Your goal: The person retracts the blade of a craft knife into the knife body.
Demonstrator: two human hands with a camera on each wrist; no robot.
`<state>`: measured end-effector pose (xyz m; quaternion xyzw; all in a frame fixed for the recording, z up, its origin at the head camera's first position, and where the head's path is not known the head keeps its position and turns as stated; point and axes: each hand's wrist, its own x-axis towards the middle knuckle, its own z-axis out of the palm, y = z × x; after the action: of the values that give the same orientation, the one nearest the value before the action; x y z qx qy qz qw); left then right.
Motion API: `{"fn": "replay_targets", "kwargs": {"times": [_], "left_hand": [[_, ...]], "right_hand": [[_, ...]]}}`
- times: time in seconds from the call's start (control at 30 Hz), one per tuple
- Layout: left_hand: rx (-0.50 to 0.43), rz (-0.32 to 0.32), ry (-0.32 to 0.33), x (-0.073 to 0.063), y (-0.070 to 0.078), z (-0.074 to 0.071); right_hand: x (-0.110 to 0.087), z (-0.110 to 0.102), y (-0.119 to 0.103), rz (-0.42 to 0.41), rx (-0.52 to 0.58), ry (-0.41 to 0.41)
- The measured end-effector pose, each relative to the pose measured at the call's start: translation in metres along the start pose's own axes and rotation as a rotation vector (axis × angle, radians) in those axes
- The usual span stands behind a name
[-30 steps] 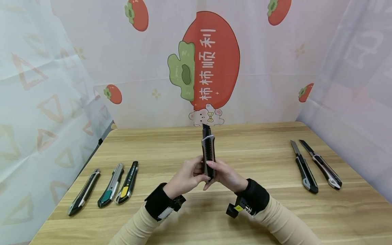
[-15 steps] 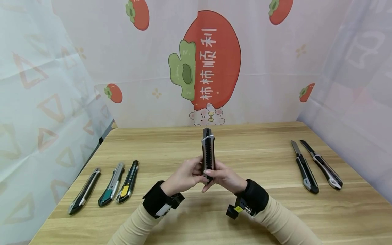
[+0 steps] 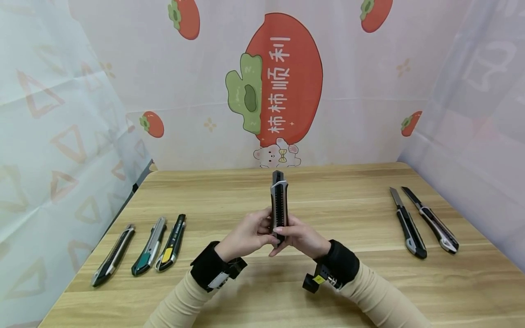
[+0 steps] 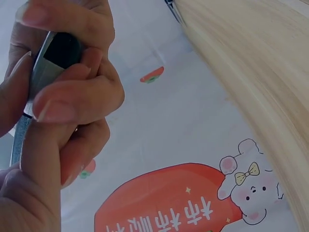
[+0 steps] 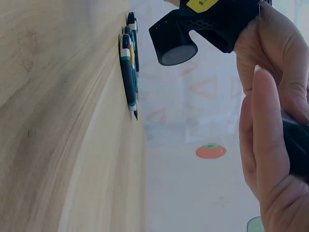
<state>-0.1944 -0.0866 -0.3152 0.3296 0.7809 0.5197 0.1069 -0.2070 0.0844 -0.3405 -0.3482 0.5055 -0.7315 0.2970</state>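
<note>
A black and grey utility knife [image 3: 280,200] stands upright above the middle of the table, its top end pointing away from me. No long blade shows at its tip. My left hand [image 3: 245,235] grips the lower part of the handle from the left. From the right, my right hand [image 3: 305,238] holds the same lower part, its thumb lying across the front of the handle. In the left wrist view, curled fingers surround the dark end of the knife [image 4: 63,50]. Only a dark piece of the knife [image 5: 297,150] shows at the edge of the right wrist view.
On the wooden table [image 3: 229,196], a black and grey knife [image 3: 114,256], a green and grey knife [image 3: 149,248] and a black and yellow knife [image 3: 171,243] lie at left. Two knives with blades out, one [image 3: 410,230] beside another [image 3: 436,225], lie at right. Printed cloth [image 3: 197,82] hangs behind.
The dark angled blade tip that stuck out of the top of the held knife no longer shows. My right thumb sits lower on the handle. In the last half second almost nothing moves.
</note>
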Motion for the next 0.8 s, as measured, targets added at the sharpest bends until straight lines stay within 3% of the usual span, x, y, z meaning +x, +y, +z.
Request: {"fn": "replay_targets", "kwargs": {"times": [0.17,0.3,0.4,0.53,0.63,0.8], "left_hand": [[-0.001,-0.004,-0.002,0.002,-0.003,0.0],[-0.02,-0.021,-0.001,0.001,-0.001,0.001],[-0.006,-0.036,-0.001,0.001,-0.001,0.001],[0.072,-0.068,0.029,0.0,-0.004,0.003],[0.218,-0.068,0.123,-0.001,-0.002,0.008],[0.644,0.011,0.444,0.0,0.001,0.021]], "right_hand": [[0.0,0.0,0.0,0.034,-0.037,0.057],[0.001,0.0,-0.008,0.063,-0.242,0.165],[0.0,0.0,-0.016,0.033,-0.39,0.284],[0.0,-0.003,-0.018,-0.035,-0.4,0.377],[0.001,-0.007,-0.014,-0.012,-0.325,0.401],[0.003,-0.012,-0.004,0.047,-0.265,0.456]]}}
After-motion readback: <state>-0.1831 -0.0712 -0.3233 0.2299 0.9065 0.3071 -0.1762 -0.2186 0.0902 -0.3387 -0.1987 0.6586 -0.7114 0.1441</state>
